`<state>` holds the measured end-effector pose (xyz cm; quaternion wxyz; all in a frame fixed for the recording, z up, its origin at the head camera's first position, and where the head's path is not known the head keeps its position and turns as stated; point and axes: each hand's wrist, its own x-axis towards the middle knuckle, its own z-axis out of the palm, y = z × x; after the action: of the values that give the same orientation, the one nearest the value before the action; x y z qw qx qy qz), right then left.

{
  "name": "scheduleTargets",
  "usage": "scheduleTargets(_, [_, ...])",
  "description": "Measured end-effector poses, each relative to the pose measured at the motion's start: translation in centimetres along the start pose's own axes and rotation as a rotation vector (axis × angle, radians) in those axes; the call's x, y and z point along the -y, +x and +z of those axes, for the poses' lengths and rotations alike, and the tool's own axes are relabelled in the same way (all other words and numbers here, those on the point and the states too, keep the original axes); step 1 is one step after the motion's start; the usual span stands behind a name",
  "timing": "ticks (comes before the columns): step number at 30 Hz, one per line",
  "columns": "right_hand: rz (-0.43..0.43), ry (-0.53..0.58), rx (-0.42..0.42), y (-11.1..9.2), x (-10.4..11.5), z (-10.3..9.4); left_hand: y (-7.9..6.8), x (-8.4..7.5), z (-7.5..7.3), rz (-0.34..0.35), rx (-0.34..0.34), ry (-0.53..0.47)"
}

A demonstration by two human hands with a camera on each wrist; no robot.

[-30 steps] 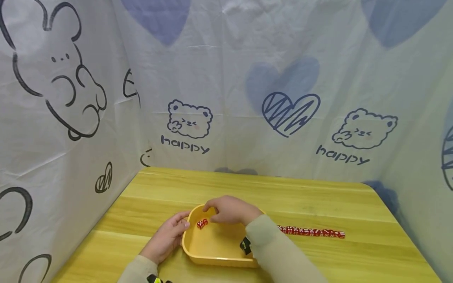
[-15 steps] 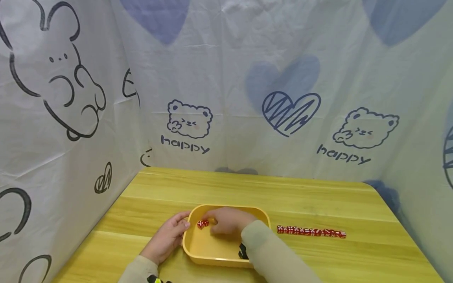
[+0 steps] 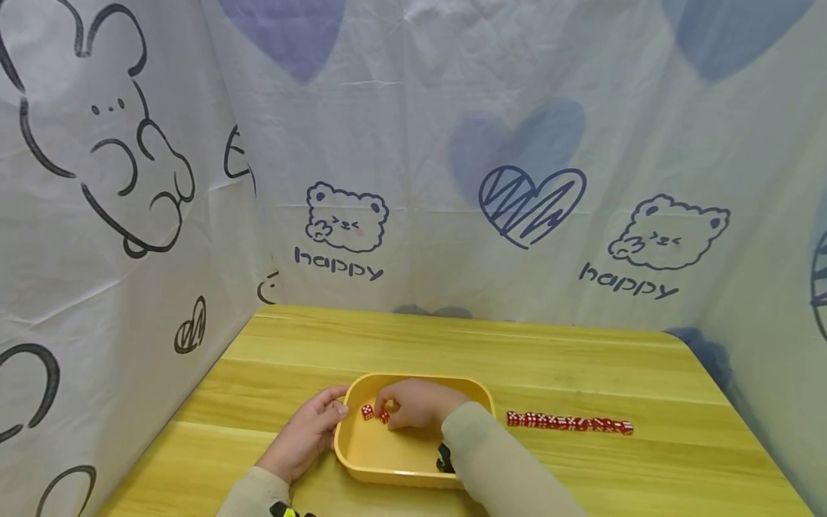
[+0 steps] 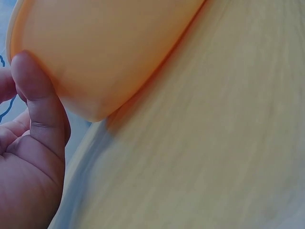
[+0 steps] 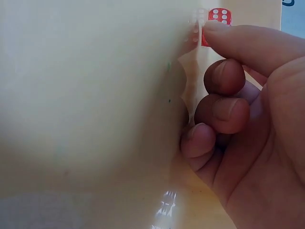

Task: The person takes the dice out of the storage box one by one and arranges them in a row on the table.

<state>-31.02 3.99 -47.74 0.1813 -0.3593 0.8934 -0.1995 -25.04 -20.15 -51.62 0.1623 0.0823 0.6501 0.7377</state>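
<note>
A yellow plastic bin (image 3: 413, 477) stands on the table. At its left end my left hand (image 3: 307, 435) grips the wall, thumb on the rim and fingers around the outside; the left wrist view shows the thumb (image 4: 38, 90) against the orange-looking bin (image 4: 109, 52). Inside the bin, my right hand (image 3: 416, 403) reaches down and pinches a red die (image 3: 384, 416) with white dots between thumb and index finger. The right wrist view shows that die (image 5: 220, 16) at the fingertips, other fingers curled. Another red die (image 3: 367, 412) lies just left of it on the bin floor.
To the right of the bin, a straight row of several red dice (image 3: 568, 423) lies on the yellow wood-grain table (image 3: 310, 345). Printed white cloth (image 3: 426, 237) hangs behind and on both sides. A black strap piece (image 3: 444, 458) shows at my right wrist.
My right hand has lowered into the bin and taken one of the two dice, drawing it slightly right and away from the other. My left hand has stayed on the bin.
</note>
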Motion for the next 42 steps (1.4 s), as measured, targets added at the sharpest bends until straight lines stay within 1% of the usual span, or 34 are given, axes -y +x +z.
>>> scheduleTargets(6, [0.004, 0.005, 0.009, -0.2, 0.1, -0.1, 0.1, 0.1, 0.0, 0.0, -0.011, -0.005])
scheduleTargets(14, [-0.008, -0.034, 0.011, -0.3, 0.3, -0.4, 0.1, 0.0, 0.2, -0.01, -0.015, -0.01])
scheduleTargets(20, [0.0, -0.074, -0.034, -0.6, 1.1, -1.7, 0.2, 0.1, 0.1, -0.013, -0.001, -0.018])
scheduleTargets(24, [-0.033, -0.116, -0.055, -0.9, 1.3, -2.6, 0.2, 0.2, 0.0, -0.005, 0.004, -0.02])
scheduleTargets(28, [-0.051, -0.109, -0.068, -1.2, 1.3, -3.3, 0.1, 0.1, 0.0, 0.009, 0.01, -0.015])
scheduleTargets(34, [-0.062, -0.101, -0.085, -2.0, 1.5, -4.4, -0.1, 0.0, 0.0, 0.011, 0.016, -0.004])
scheduleTargets(42, [-0.062, -0.115, -0.113, -3.0, 1.7, -5.6, 0.1, 0.1, 0.0, -0.006, -0.006, -0.019])
